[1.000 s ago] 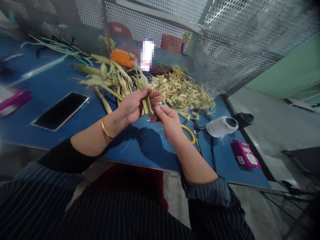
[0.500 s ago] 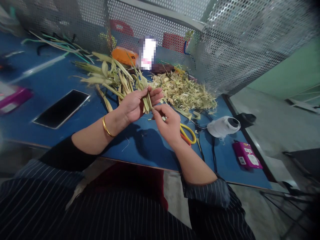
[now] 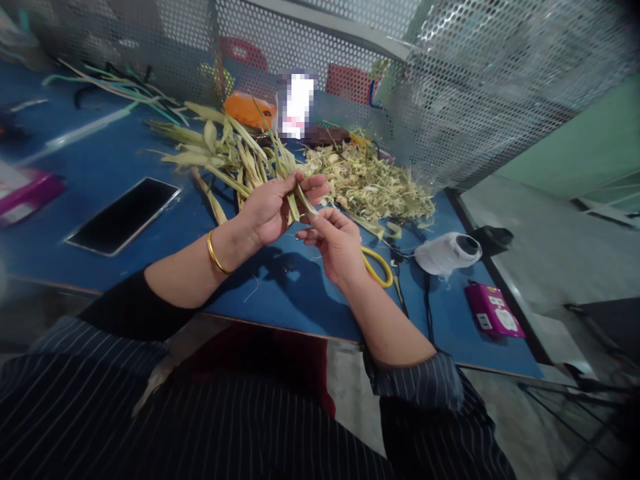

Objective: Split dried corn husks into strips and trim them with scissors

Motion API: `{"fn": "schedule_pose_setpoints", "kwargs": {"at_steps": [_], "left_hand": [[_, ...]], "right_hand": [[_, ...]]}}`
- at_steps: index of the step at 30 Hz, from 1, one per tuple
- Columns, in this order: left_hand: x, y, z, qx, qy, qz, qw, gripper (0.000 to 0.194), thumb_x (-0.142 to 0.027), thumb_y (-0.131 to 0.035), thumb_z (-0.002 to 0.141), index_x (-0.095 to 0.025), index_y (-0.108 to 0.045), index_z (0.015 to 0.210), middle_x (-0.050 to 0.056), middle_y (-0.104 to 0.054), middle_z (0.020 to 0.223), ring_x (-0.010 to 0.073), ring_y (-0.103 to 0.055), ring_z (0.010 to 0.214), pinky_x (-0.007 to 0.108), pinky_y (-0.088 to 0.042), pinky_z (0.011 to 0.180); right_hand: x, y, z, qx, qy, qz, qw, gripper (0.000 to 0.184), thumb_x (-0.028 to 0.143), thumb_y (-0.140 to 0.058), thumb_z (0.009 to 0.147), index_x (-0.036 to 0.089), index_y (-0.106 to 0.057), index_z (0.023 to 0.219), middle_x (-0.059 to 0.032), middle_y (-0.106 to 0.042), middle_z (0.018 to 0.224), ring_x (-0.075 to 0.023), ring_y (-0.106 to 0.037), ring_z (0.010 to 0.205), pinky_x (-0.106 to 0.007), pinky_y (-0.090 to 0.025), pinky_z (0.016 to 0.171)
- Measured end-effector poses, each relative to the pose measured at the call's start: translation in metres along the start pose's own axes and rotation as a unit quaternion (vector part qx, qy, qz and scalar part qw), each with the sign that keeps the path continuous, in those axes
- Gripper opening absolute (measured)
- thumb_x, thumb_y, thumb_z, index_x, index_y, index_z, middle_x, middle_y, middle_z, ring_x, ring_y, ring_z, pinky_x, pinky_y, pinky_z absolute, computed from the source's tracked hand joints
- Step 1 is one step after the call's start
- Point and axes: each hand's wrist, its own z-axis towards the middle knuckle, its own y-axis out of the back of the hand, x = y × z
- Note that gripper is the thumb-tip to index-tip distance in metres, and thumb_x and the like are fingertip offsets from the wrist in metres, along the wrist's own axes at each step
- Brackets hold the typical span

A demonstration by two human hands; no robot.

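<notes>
husk bundle (image 3: pixel 284 160) in the left hand (image 3: pixel 273 207) rises above the blue worktop (image 3: pixel 290 317), between the loose husks (image 3: pixel 200 150) and the shredded pile (image 3: pixel 370 180). the left thumb clamps it against the fingers, whose tips reach out rather than curl closed. the right hand (image 3: pixel 340 247) is narrowed to a pinch, thumb and forefinger at the lower end of one pale strip (image 3: pixel 307 202) that bends away from the bundle; its other fingers are bent below.

the strip looks dry and thin, so a sharp tug could split it or snap it short. since the left grip appears to rest mostly on the thumb, a hard pull might also drag neighbouring leaves out or let the bundle fan apart. loose thread near the hands, with the white spool (image 3: pixel 443 253) to the right, could snag on a sleeve or a leaf. the yellow loop (image 3: pixel 381 268) lies partly hidden behind the right wrist, where a careless swing might knock it.
</notes>
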Motion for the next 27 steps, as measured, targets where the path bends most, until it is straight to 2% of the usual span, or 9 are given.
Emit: {"fn": "schedule_pose_setpoints", "kwargs": {"at_steps": [5, 8, 14, 17, 19, 21, 24, 27], "left_hand": [[0.001, 0.002, 0.003, 0.009, -0.019, -0.001, 1.000, 0.019, -0.018, -0.046, 0.097, -0.013, -0.058, 0.083, 0.009, -0.075, 0.089, 0.0188, -0.073, 0.091, 0.034, -0.057, 0.089], [0.000, 0.001, 0.003, 0.000, -0.021, -0.005, 1.000, 0.020, -0.016, -0.044, 0.098, -0.013, -0.058, 0.083, 0.008, -0.075, 0.087, 0.0180, -0.073, 0.091, 0.034, -0.057, 0.091], [0.001, -0.001, 0.002, -0.007, -0.034, -0.007, 0.999, 0.021, -0.017, -0.044, 0.098, -0.013, -0.058, 0.083, 0.008, -0.075, 0.085, 0.0182, -0.073, 0.090, 0.036, -0.056, 0.091], [0.003, -0.001, 0.002, -0.014, -0.043, -0.008, 0.999, 0.020, -0.018, -0.045, 0.098, -0.013, -0.059, 0.084, 0.008, -0.075, 0.086, 0.0185, -0.073, 0.092, 0.036, -0.056, 0.092], [0.005, -0.001, 0.003, -0.020, -0.043, -0.006, 0.999, 0.021, -0.019, -0.044, 0.098, -0.013, -0.059, 0.085, 0.008, -0.075, 0.087, 0.0183, -0.073, 0.093, 0.036, -0.055, 0.093], [0.006, 0.000, 0.003, -0.022, -0.042, -0.003, 0.999, 0.022, -0.018, -0.043, 0.099, -0.013, -0.058, 0.083, 0.008, -0.075, 0.085, 0.0175, -0.073, 0.092, 0.035, -0.055, 0.093], [0.006, 0.000, 0.003, -0.029, -0.047, 0.002, 0.999, 0.022, -0.017, -0.043, 0.098, -0.014, -0.058, 0.082, 0.007, -0.075, 0.084, 0.0168, -0.073, 0.091, 0.034, -0.055, 0.092], [0.007, 0.000, 0.002, -0.038, -0.060, 0.015, 0.997, 0.021, -0.018, -0.045, 0.098, -0.014, -0.057, 0.081, 0.007, -0.075, 0.085, 0.0171, -0.073, 0.091, 0.034, -0.055, 0.092]], "right_hand": [[-0.001, 0.003, 0.002, -0.048, 0.070, -0.051, 0.995, 0.016, 0.030, -0.070, 0.077, 0.020, -0.058, 0.075, 0.0052, -0.062, 0.067, -0.0067, -0.060, 0.055, -0.020, -0.046, 0.053], [-0.001, 0.003, 0.002, -0.071, 0.124, -0.092, 0.986, 0.013, 0.030, -0.068, 0.079, 0.021, -0.059, 0.078, 0.0044, -0.064, 0.069, -0.0084, -0.062, 0.060, -0.021, -0.048, 0.055], [-0.001, 0.003, 0.001, -0.076, 0.174, -0.175, 0.966, 0.013, 0.031, -0.064, 0.084, 0.021, -0.055, 0.083, 0.0026, -0.066, 0.073, -0.0104, -0.064, 0.063, -0.024, -0.052, 0.059], [0.002, 0.004, -0.003, -0.076, 0.236, -0.247, 0.937, 0.007, 0.026, -0.061, 0.087, 0.022, -0.055, 0.087, 0.0038, -0.062, 0.071, -0.0106, -0.064, 0.064, -0.025, -0.052, 0.063], [0.003, 0.005, -0.006, -0.063, 0.287, -0.317, 0.902, 0.002, 0.025, -0.056, 0.090, 0.023, -0.057, 0.089, 0.0035, -0.061, 0.072, -0.0104, -0.063, 0.065, -0.026, -0.051, 0.066], [0.004, 0.007, -0.008, -0.047, 0.319, -0.372, 0.870, 0.006, 0.024, -0.052, 0.093, 0.023, -0.058, 0.091, 0.0024, -0.063, 0.077, -0.0106, -0.063, 0.067, -0.027, -0.051, 0.068], [0.002, 0.011, -0.007, -0.041, 0.326, -0.407, 0.852, 0.008, 0.025, -0.052, 0.093, 0.023, -0.057, 0.099, 0.0019, -0.066, 0.080, -0.0118, -0.065, 0.070, -0.028, -0.051, 0.070], [0.001, 0.013, -0.006, -0.031, 0.330, -0.442, 0.834, 0.022, 0.026, -0.053, 0.092, 0.024, -0.057, 0.114, 0.0020, -0.067, 0.079, -0.0134, -0.065, 0.072, -0.029, -0.052, 0.073]]}}
